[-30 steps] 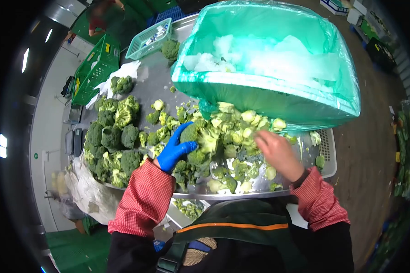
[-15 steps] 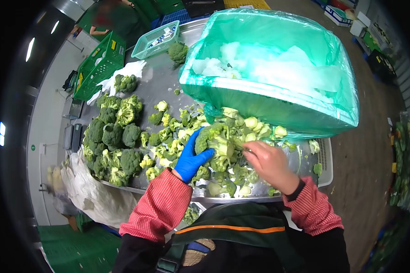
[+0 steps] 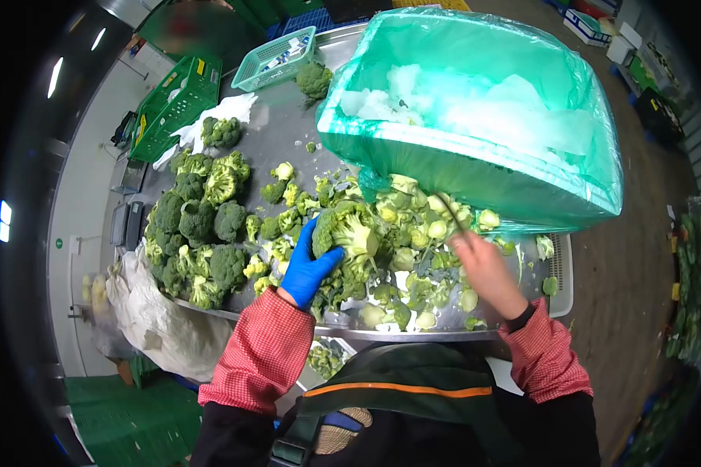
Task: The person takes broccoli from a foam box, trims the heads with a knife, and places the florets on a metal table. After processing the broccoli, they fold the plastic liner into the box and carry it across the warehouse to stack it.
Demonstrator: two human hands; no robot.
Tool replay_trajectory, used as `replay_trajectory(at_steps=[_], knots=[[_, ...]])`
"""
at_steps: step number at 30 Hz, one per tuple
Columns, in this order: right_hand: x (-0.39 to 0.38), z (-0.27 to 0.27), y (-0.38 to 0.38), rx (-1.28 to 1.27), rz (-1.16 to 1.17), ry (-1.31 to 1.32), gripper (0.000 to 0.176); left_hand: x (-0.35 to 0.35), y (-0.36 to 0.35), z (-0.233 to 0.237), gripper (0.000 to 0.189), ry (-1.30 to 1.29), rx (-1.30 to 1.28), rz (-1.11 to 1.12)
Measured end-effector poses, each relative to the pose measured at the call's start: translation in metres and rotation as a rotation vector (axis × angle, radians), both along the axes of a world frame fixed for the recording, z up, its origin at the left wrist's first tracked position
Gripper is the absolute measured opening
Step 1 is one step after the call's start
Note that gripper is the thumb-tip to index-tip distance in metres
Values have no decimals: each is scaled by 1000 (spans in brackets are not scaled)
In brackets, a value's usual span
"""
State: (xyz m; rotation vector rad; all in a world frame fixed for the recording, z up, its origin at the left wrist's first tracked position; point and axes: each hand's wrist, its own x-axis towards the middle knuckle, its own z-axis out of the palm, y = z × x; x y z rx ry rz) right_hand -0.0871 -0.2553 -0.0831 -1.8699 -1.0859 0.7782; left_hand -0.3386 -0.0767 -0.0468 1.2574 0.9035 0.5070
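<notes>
My left hand [image 3: 310,263], in a blue glove, is closed around a head of broccoli [image 3: 352,240], its pale cut stalk side turned up and to the right. My bare right hand [image 3: 483,268] grips a knife [image 3: 450,212], whose thin dark blade points up and left, apart from the broccoli. Beneath and between my hands lie cut stalk pieces [image 3: 438,229] and leafy trimmings [image 3: 424,289] on the metal table [image 3: 276,128]. Left of my gloved hand is a pile of broccoli heads [image 3: 197,219].
A crate lined with green plastic [image 3: 475,159] holds white ice at the table's far right. A pale green basket [image 3: 276,58] and a single broccoli head [image 3: 314,81] sit at the back. Beyond the left edge stands a green crate [image 3: 175,105]. A blurred person is behind it.
The knife hand has moved right, away from the broccoli, and the blade now shows. My left hand has shifted slightly left with the broccoli, whose cut side now faces up more.
</notes>
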Motion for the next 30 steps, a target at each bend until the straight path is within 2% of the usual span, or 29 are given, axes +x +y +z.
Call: replay_trajectory(at_steps=[3, 5, 6, 8, 10, 13, 15, 16, 18, 20, 21, 25, 28, 29, 30], knots=[[-30, 23, 14, 39, 68, 48, 33, 2, -1, -12, 76, -22, 71, -33], [-43, 43, 24, 18, 107, 165, 35, 11, -16, -3, 78, -195, -98, 23], [-50, 45, 28, 30, 120, 137, 35, 15, -21, 0, 79, -283, -180, 52], [-60, 43, 33, 56, 145, 80, 37, 19, -23, -7, 78, -418, -273, -119], [-59, 30, 35, 202, 103, -79, 31, 18, -22, 2, 75, -513, -628, -143], [-52, 28, 37, 330, 152, -189, 28, 14, -13, 6, 73, -217, -715, -57], [-48, 36, 37, 335, 216, -218, 24, 16, -15, 3, 73, -269, -559, -55], [-44, 37, 36, 313, 151, -215, 23, 17, -16, -1, 73, -293, -481, -56], [-35, 37, 30, 266, 23, -207, 21, 14, -15, -13, 71, -245, -146, 19], [-32, 35, 21, 228, 89, -359, 16, 12, -10, -14, 72, -160, 217, 28], [-33, 32, 17, 235, 132, -410, 14, 13, -11, -11, 75, -172, 210, 66], [-36, 39, 16, 165, 251, -591, 11, 15, -6, -7, 74, -88, 535, 40], [-34, 40, 24, 82, 291, -670, 10, 18, -5, -4, 73, -219, 552, 6], [-31, 37, 26, 82, 278, -669, 11, 18, -2, -2, 74, -120, 664, -4], [-29, 29, 29, 83, 266, -667, 11, 17, -2, 0, 74, -154, 629, 20]])
